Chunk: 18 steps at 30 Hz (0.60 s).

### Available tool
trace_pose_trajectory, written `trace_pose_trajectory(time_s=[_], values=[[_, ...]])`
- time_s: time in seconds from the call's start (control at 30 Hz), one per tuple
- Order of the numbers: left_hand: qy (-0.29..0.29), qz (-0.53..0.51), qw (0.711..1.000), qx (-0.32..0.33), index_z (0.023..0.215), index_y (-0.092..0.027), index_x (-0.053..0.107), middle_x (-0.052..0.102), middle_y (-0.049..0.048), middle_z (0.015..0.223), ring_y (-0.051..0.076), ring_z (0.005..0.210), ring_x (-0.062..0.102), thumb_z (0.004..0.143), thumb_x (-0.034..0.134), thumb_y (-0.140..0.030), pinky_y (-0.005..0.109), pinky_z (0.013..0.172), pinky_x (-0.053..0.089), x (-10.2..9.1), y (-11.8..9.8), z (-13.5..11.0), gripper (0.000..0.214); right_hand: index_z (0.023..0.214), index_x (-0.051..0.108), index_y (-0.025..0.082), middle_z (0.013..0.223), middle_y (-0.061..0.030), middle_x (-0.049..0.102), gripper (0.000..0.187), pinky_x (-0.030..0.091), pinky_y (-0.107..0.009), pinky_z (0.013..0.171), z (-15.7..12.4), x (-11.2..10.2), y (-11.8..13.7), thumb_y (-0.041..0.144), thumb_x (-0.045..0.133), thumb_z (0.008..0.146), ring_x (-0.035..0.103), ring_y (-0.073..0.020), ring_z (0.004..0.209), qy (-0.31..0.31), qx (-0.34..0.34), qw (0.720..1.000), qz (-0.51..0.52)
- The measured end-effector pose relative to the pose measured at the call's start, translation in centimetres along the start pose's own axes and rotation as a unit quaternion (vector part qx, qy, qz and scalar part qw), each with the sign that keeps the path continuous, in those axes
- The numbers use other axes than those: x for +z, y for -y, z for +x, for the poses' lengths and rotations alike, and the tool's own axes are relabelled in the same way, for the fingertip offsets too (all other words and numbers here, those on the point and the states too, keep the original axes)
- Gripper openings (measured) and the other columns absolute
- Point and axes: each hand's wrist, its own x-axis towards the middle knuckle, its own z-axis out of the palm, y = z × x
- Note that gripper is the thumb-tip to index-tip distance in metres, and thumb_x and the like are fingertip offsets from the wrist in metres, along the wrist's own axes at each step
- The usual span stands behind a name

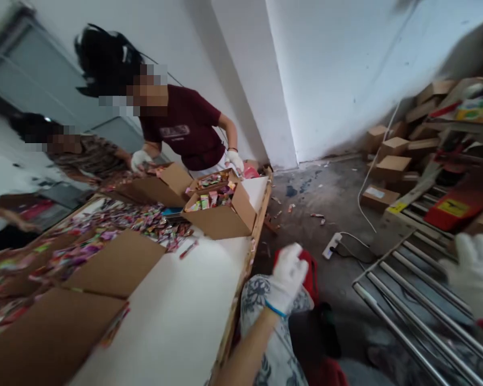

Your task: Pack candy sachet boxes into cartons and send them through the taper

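My left hand [287, 276], in a white glove with a blue cuff, hangs over my patterned trouser leg [257, 300], just right of the table edge. Its fingers are loosely bent and somewhat apart, with nothing visible in them. At the right edge of the view, my right hand [469, 273] wears a white glove with a red cuff. Blurred, its fingers are spread above the metal roller conveyor [418, 273], holding nothing that I can see. On the white table [181, 316] stand an open carton [221, 222] of small wrapped packets and a nearer open carton [116, 262].
Across the table, a person in a dark red shirt [185, 128] works with gloved hands at cartons. Another person [92, 155] is further left. Many loose packets [156, 222] cover the table's left side. A power strip [332, 245] lies on the floor; closed boxes [392, 166] are piled behind the conveyor.
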Motion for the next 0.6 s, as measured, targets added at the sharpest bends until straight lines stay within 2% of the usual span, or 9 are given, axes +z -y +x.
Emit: trace_pose_trajectory(time_s=[0.07,0.1,0.17,0.23,0.3,0.37,0.43,0.53,0.6], values=[[-0.1,0.112,0.989,-0.014,0.143,-0.018,0.051,0.058,0.0155,0.134,0.022,0.111,0.065,0.094,0.056,-0.037,0.04,0.108,0.049,-6.9,1.6,4.9,0.053,0.151,0.044,0.038,0.146,-0.0232,0.05,0.079,0.022,-0.072,0.106,-5.5,2.9,4.1,0.062,0.055,0.077,0.038,-0.0478,0.139,0.065,-0.049,0.996,-0.021],[-0.153,0.168,0.973,-0.042,0.146,-0.015,0.047,0.057,0.0175,0.133,0.023,0.104,0.066,0.093,0.057,-0.038,0.042,0.104,0.05,-10.1,2.4,7.5,0.059,0.151,0.042,0.041,0.144,-0.021,0.052,0.076,0.026,-0.072,0.107,-8.3,4.2,6.2,0.061,0.052,0.079,0.043,-0.0475,0.136,0.096,-0.059,0.993,-0.022],[-0.203,0.275,0.931,-0.125,0.151,-0.021,0.04,0.045,0.018,0.149,0.027,0.104,0.066,0.089,0.062,-0.049,0.044,0.098,0.051,-15.1,3.8,12.1,0.071,0.147,0.046,0.042,0.141,-0.016,0.057,0.067,0.032,-0.071,0.108,-12.9,6.3,9.8,0.057,0.049,0.082,0.051,-0.0457,0.13,0.152,-0.06,0.986,-0.016],[-0.124,0.338,0.914,-0.185,0.139,-0.023,0.054,0.051,0.0159,0.143,0.03,0.106,0.064,0.088,0.059,-0.059,0.043,0.092,0.051,-18.2,4.8,15.8,0.063,0.138,0.055,0.04,0.138,-0.012,0.061,0.056,0.036,-0.069,0.108,-15.4,7.6,12.2,0.053,0.047,0.085,0.056,-0.0428,0.126,0.196,-0.054,0.979,-0.006],[-0.033,0.384,0.898,-0.211,0.115,-0.022,0.067,0.061,0.0134,0.127,0.03,0.104,0.063,0.089,0.053,-0.065,0.04,0.086,0.049,-19.8,5.5,17.9,0.052,0.129,0.062,0.036,0.135,-0.0098,0.064,0.047,0.038,-0.066,0.109,-15.9,8.1,13.6,0.05,0.046,0.087,0.06,-0.0397,0.123,0.226,-0.053,0.973,0.0],[0.005,0.414,0.885,-0.214,0.095,-0.021,0.069,0.067,0.0116,0.113,0.028,0.098,0.063,0.09,0.047,-0.066,0.035,0.078,0.045,-20.8,5.9,18.7,0.05,0.124,0.065,0.032,0.134,-0.0096,0.065,0.044,0.038,-0.063,0.111,-15.0,7.9,14.4,0.05,0.046,0.088,0.061,-0.0374,0.122,0.245,-0.056,0.968,0.0],[-0.002,0.419,0.883,-0.212,0.082,-0.021,0.067,0.068,0.0097,0.102,0.024,0.088,0.062,0.09,0.046,-0.063,0.031,0.069,0.039,-22.1,6.0,18.2,0.048,0.124,0.066,0.027,0.135,-0.0106,0.065,0.046,0.037,-0.062,0.114,-13.7,7.3,15.0,0.049,0.044,0.09,0.06,-0.0355,0.124,0.258,-0.057,0.965,0.001],[-0.05,0.391,0.9,-0.189,0.069,-0.02,0.061,0.066,0.0049,0.082,0.019,0.076,0.057,0.088,0.049,-0.058,0.029,0.061,0.03,-25.4,5.3,15.7,0.044,0.127,0.066,0.02,0.137,-0.0125,0.063,0.049,0.034,-0.061,0.116,-12.2,6.2,16.1,0.046,0.042,0.092,0.056,-0.0342,0.13,0.282,-0.053,0.958,0.01],[-0.095,0.351,0.912,-0.189,0.067,-0.02,0.06,0.062,0.0013,0.07,0.017,0.07,0.054,0.087,0.052,-0.058,0.028,0.059,0.03,-27.7,3.6,12.8,0.043,0.127,0.066,0.019,0.136,-0.013,0.063,0.05,0.035,-0.06,0.116,-11.5,5.7,17.8,0.047,0.043,0.093,0.055,-0.0336,0.131,0.295,-0.042,0.954,0.033]])
